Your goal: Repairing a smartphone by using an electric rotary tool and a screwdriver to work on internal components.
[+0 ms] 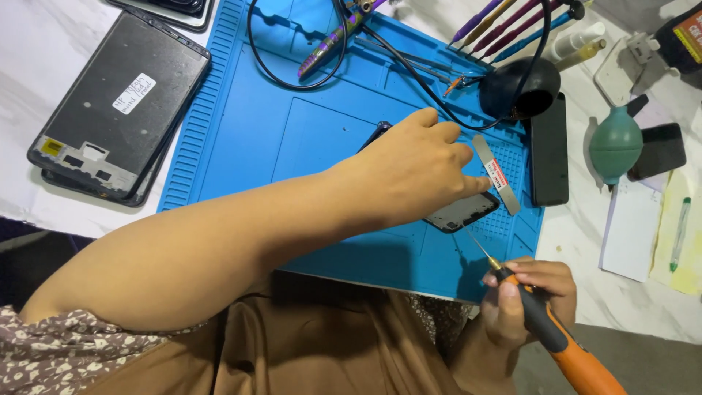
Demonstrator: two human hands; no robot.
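my left hand (420, 164) reaches across my body, forearm slanting over the blue mat (248, 124), palm down on the dark phone (462, 211). its fingers press flat, holding the phone to the mat; the hand covers most of it, so only a top corner and the lower right end show. my right hand (528, 296) sits low at the mat's near edge, grip wrapped tight round the orange-and-black screwdriver (545, 322). its thin bit slants up toward the phone's lower end; i think the tip touches it, though that is hard to make out. a metal strip (496, 173) lies just beside my left fingertips.
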